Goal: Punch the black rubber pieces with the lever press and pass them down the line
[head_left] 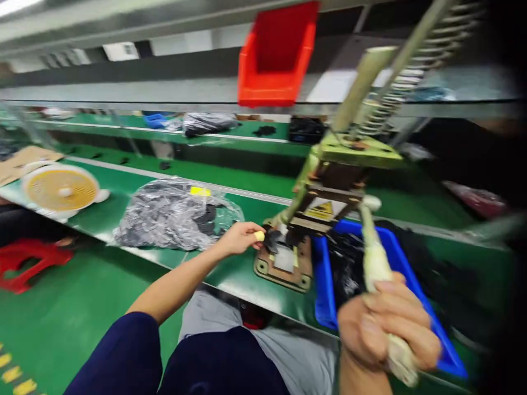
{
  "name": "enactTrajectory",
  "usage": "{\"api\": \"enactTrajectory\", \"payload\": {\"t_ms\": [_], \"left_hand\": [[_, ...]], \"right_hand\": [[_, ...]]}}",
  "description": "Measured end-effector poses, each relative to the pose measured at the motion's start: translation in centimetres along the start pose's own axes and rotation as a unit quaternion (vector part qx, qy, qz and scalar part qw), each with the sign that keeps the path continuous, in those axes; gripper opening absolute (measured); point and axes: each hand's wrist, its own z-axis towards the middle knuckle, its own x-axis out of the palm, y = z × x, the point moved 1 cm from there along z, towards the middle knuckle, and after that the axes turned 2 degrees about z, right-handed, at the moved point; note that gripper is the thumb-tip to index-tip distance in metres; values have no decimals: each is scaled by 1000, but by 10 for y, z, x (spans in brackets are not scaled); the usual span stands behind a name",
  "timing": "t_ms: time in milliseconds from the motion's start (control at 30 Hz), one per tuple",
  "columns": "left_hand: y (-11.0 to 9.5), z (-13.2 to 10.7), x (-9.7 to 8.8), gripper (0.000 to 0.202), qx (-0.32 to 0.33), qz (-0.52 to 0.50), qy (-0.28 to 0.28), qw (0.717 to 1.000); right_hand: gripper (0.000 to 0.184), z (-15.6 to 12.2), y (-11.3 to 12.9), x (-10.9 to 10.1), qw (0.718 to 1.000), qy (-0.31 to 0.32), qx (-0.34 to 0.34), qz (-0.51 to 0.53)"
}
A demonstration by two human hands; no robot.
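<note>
Press (337, 164) stands centre-right of the frame on the green bench (242, 274), bolted to a tan base (284, 271), with a yellow warning label (323, 210) on its front and a spring (395, 82) rising to the upper right.

Left hand (239, 238), centre frame, is pinched shut on a small black part (272, 240), holding it at the tooling just under the press head. One fingertip wears a yellow cot (259, 236). Motion blur prevents telling whether the part is seated.

Right hand (387, 329), lower right, is closed in a full fist round the taped lever (373, 258), which slopes down from the press over a blue bin (323, 285) of black pieces.

Also noted: a bag (173, 214) of dark parts left of the press, a fan (60, 189) at far left, a red bin (275, 55) on the rail at top centre.

Risk assessment: the left fingertips lie just beside the working point while the other hand has the lever in a firm grip. In my judgement a pull on the lever before those fingers are clear would crush or pinch them. A part sitting crooked could also be deformed or thrown out sideways. The cot gives no protection against press force.
</note>
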Motion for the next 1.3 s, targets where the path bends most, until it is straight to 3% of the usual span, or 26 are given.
{"api": "enactTrajectory", "payload": {"t_ms": [100, 200, 367, 467, 767, 1000, 1300], "left_hand": [[4, 18, 10, 21, 8, 19, -11, 1000], [7, 30, 23, 43, -15, 29, -8, 999], [11, 54, 36, 17, -89, 63, -24, 994], [8, 63, 39, 21, -111, 110, -23, 988], [-7, 65, 54, 26, -183, 154, 0, 971], [-8, 65, 57, 32, -211, 97, -2, 973], [-11, 74, 66, 16, -235, 186, 1, 954]], "right_hand": [[30, -2, 8, -17, 995, -4, -97, -40], [24, -4, 10, -14, 995, 18, -74, -57], [20, -3, 12, -18, 995, 50, -60, -63], [18, -2, 12, -21, 994, 66, -58, -60], [17, -3, 11, -21, 994, 64, -60, -61], [16, -3, 12, -24, 993, 74, -49, -81], [16, -1, 19, -23, 994, 75, -31, -73]]}}
